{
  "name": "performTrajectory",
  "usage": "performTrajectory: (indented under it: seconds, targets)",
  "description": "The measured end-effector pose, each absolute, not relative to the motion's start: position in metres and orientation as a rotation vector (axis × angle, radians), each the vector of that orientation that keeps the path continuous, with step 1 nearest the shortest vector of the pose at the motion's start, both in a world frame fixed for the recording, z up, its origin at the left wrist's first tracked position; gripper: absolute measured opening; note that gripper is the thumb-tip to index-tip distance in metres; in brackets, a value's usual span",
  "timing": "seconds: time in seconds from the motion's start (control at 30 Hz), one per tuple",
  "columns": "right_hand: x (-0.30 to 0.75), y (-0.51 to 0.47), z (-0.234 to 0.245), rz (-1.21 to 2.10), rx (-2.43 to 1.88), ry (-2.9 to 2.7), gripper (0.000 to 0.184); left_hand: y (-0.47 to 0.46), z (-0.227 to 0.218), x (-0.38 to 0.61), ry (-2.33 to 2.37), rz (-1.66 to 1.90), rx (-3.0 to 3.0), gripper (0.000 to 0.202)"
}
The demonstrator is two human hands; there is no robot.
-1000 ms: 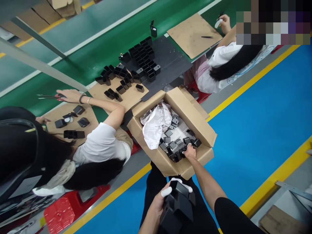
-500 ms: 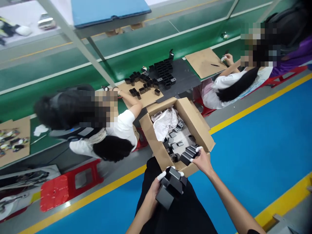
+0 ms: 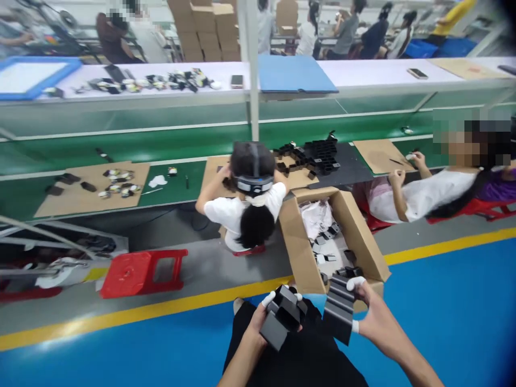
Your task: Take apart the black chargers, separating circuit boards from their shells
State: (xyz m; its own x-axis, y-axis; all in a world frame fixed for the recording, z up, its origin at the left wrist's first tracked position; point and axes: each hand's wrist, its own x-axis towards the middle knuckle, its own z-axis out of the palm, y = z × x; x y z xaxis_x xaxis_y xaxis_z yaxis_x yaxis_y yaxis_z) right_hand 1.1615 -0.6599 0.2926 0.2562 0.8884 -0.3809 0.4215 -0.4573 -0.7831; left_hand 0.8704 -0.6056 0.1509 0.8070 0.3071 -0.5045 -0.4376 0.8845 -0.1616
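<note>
My left hand [image 3: 258, 321], white covers on its fingertips, grips a cluster of black plastic housings [image 3: 282, 314] above my lap. Several more housings, lined up side by side as a row [image 3: 339, 307], are held between the thumb and fingers of my right hand [image 3: 371, 314], at the near side of the cardboard box [image 3: 302, 258]. Inside that open box lie loose black housings [image 3: 349, 274] and crumpled white wrapping [image 3: 316, 217]. Both hands are closed, and a gap separates the two groups.
A person in a white shirt [image 3: 236, 212] sits left of the box, at a bench with many black housings [image 3: 322, 153]. Another person [image 3: 419, 193] sits at the right. A red stool [image 3: 127, 274] stands at the left. Blue floor [image 3: 443, 301] lies to my right.
My view has swung left and up. The right hand has lifted its row of housings from over the box toward me, tilting it. The left hand still holds its cluster.
</note>
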Motion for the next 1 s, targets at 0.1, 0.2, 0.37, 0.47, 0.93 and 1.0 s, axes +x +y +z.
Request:
performTrajectory:
  seconds: [0.1,0.2,0.37,0.47,0.93,1.0]
  targets:
    - [1.089,-0.650,0.276,1.245,-1.863,-1.211,0.053,-0.617,0.153,0.799,0.511,0.483,-0.278,0.048]
    - [1.015,-0.636,0.255,1.350,-1.726,-1.244,0.051,-0.627,0.157,0.724,0.528,0.569,-0.303,0.048]
    - [0.909,-0.608,0.235,1.456,-1.659,-1.343,0.048,-0.632,0.168,0.613,0.584,0.732,-0.308,0.046]
    - [0.862,-0.590,0.227,1.462,-1.642,-1.390,0.050,-0.627,0.170,0.563,0.588,0.819,-0.326,0.045]
    - [0.732,-0.437,0.153,1.658,-1.649,-1.279,0.053,-0.487,0.167,0.436,0.573,0.949,-0.382,0.044]
    - [0.707,-0.400,0.145,1.665,-1.666,-1.249,0.052,-0.450,0.173,0.415,0.606,0.941,-0.340,0.048]
